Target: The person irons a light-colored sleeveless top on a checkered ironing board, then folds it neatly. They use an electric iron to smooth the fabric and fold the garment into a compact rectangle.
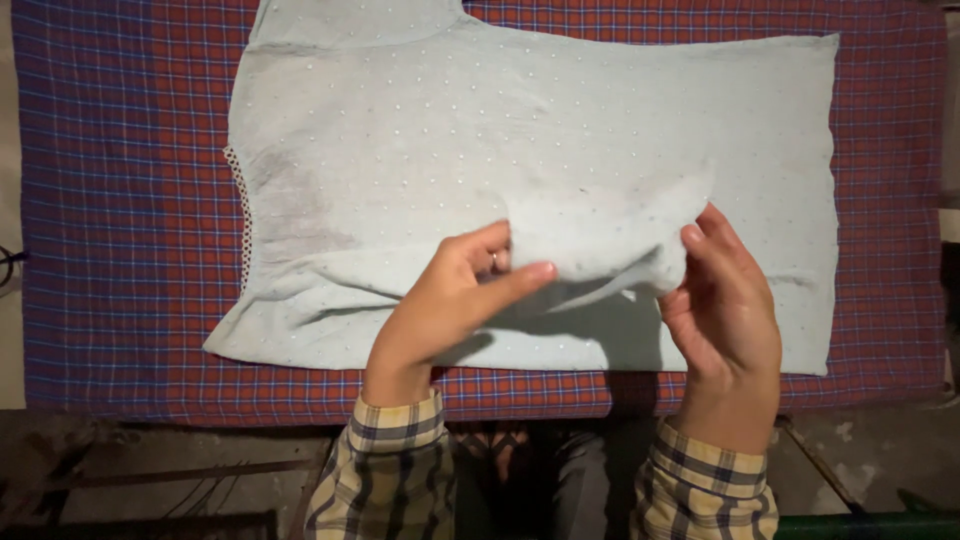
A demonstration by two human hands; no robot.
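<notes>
A pale blue dotted garment (400, 150) lies spread flat on a red and blue checked cloth (130, 200). Above its lower middle I hold up a small piece of the same pale blue fabric (600, 225). My left hand (450, 300) pinches the piece's left edge between thumb and fingers; a ring shows on one finger. My right hand (725, 310) grips its right edge. The piece hangs a little above the garment and casts a shadow on it. Both wrists wear checked shirt cuffs.
The checked cloth covers a table whose front edge (200, 410) runs just below the garment. Under it are a dim floor and dark metal bars (150, 475). A green object (870, 525) sits at the bottom right.
</notes>
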